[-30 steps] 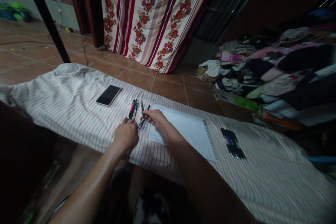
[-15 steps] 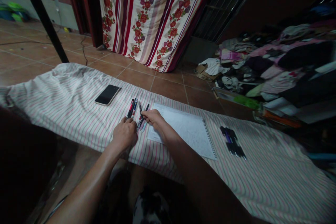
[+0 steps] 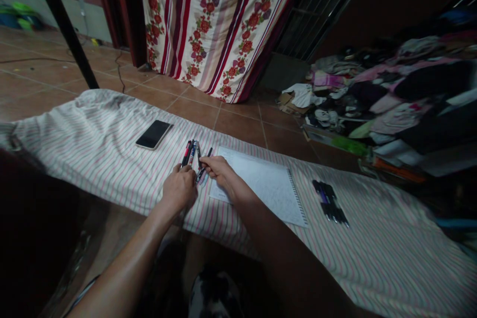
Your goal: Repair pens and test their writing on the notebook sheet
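Several pens lie side by side on a striped cloth, some with red and dark barrels. My left hand is closed over their near ends, its fingers curled onto them. In a pinch, my right hand grips a dark pen by its middle, right beside the row. Another dark pen and a pale purple one lie slanted at the right fingertips, partly hidden by them. Under my right wrist is a spiral notebook with a pale sheet.
A phone lies on the striped cloth to the left. To the notebook's right sits a second group of dark pens. Beyond the cloth are a tiled floor, a floral curtain and a heap of clothes.
The pinched pen has shifted left, up against the row. My left hand has moved slightly to the right.
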`<state>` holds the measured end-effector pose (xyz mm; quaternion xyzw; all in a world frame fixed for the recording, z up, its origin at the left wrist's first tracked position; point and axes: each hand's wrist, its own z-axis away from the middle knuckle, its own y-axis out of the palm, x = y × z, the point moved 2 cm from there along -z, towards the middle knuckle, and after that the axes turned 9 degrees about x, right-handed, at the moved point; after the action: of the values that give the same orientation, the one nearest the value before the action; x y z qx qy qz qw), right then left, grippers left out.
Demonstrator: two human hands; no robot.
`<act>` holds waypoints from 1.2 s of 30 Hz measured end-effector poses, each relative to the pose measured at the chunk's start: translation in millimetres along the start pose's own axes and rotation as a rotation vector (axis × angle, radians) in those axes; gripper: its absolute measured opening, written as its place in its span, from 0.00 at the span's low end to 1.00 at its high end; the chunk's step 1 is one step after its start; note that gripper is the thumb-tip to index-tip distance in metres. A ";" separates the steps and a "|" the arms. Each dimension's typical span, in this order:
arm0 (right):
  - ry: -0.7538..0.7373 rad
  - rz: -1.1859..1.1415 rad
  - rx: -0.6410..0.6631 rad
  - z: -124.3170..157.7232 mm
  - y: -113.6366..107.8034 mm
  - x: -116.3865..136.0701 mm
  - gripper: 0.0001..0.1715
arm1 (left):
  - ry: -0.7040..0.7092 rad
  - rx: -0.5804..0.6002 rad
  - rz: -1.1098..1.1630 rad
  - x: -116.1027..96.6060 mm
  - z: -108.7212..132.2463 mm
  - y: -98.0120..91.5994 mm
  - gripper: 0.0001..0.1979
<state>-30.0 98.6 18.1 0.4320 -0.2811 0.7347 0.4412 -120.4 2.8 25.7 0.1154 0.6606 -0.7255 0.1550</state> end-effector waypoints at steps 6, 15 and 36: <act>-0.053 -0.050 0.056 8.7 -0.6 -2.5 0.12 | -0.103 -0.074 0.166 -3.7 -1.5 -8.9 0.14; -0.070 -0.067 0.100 13.7 -6.0 -10.8 0.12 | -0.201 -0.101 0.443 -6.7 -11.3 -2.1 0.17; -0.142 0.021 0.047 71.4 -40.0 -21.6 0.08 | -0.187 -0.133 0.834 -43.0 -26.7 25.9 0.12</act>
<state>38.3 51.3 33.8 0.4905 -0.2989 0.7130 0.4021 -71.8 30.4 15.2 0.2960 0.5861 -0.5638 0.5010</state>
